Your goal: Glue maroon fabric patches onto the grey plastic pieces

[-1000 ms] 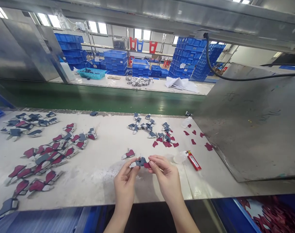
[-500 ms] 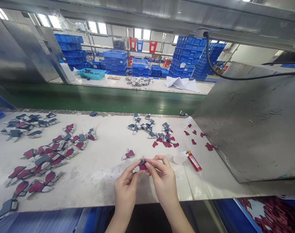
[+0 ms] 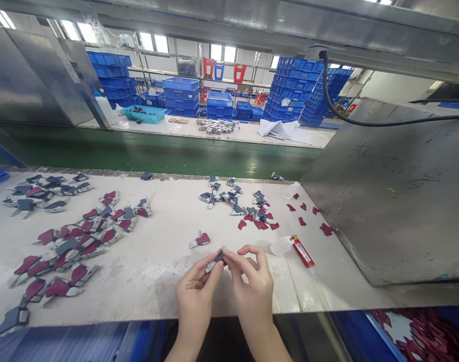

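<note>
We are seeing both hands meeting over the near part of the surface [image 3: 165, 201]. The left hand [image 3: 195, 289] is pinching a small grey-and-white piece [image 3: 219, 257], thumb and forefinger narrow on it. The right hand [image 3: 254, 284] is gripping the other end with its fingers, a sliver of red showing there; exact contact is partly hidden. We are guessing the two-sided grip is steadying something this small. One red-faced piece [image 3: 204, 239] is lying just beyond. More red-faced pieces [image 3: 58, 288] are spreading at left; grey pieces [image 3: 258, 194] and loose red patches [image 3: 326, 230] are sitting ahead and right, probably for easy reach. A red tube [image 3: 303, 251] is lying beside a translucent object [image 3: 281, 246]. A metal panel [image 3: 403, 201] is flanking the right side; beyond a green strip [image 3: 176, 158], stacked blue crates [image 3: 290, 93] are filling the room.
</note>
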Demonstrator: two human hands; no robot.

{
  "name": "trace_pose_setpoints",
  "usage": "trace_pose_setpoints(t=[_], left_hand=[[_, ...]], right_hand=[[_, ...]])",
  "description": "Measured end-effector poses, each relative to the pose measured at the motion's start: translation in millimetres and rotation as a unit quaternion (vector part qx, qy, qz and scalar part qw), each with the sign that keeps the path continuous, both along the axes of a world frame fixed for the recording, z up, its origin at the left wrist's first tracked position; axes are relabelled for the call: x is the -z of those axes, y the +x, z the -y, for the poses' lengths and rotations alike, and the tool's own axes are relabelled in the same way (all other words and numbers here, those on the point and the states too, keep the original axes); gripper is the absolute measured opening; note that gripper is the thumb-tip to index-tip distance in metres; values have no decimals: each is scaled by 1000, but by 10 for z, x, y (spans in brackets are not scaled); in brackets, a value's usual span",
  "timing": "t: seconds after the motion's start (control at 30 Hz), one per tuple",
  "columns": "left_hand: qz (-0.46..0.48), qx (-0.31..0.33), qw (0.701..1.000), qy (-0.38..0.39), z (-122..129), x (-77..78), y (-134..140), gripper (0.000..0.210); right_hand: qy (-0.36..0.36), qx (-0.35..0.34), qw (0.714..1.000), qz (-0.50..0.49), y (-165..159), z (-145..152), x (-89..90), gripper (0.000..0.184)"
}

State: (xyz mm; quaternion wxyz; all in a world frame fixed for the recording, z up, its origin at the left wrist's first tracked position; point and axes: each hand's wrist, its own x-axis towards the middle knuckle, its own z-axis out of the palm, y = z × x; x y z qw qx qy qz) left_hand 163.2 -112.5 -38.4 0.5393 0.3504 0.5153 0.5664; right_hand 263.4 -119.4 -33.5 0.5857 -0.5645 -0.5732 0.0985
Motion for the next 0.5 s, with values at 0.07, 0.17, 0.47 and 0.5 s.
trace_pose_setpoints(t=[0.07,0.17,0.47,0.5], left_hand=[[12,0,1000,-3,7,-4,-9,27],[34,12,999,1,10,-39,-23,27],[13,46,997,55,53,-246,-27,22],[4,42,998,54,62,-257,-25,22]], right_hand=[[-22,16,1000,-2,23,6,4,19],[-86,-20,994,-71,116,7,-19,23],[-189,-258,905,-282,327,17,-181,21],[-185,-259,905,-282,320,24,-184,20]])
